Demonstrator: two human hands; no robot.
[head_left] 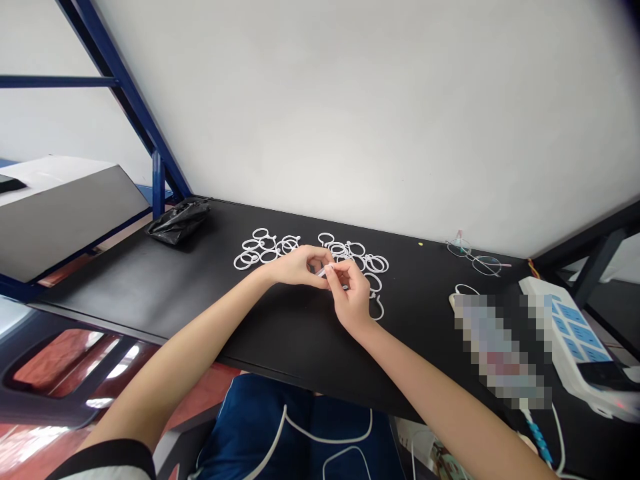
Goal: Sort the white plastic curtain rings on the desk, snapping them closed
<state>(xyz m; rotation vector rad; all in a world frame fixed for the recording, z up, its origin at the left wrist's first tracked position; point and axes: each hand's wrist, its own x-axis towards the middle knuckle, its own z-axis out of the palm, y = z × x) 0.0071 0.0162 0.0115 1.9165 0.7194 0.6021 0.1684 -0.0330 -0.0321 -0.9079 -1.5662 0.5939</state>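
- The black surface (pixel 140 280) is carrying two clusters of white rings (pixel 338 250).
- The left hand (pixel 299 265) is curling, thumb and fingers gripping a white piece (pixel 321 271).
- The right hand (pixel 353 292) is pinching that piece too.
- The piece, mostly hidden, is sitting between both hands, above the surface.

Rings (pixel 290 246) — smooth plastic, bag (pixel 180 221) — glossy crinkled plastic, smooth tabletop (pixel 295 340); matt wall (pixel 350 120)

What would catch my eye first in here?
Probably the left hand and right hand, close together over the black table, with a small white piece between them. White rings lie clustered behind and beside them. Toward the right, glasses rest near the wall.
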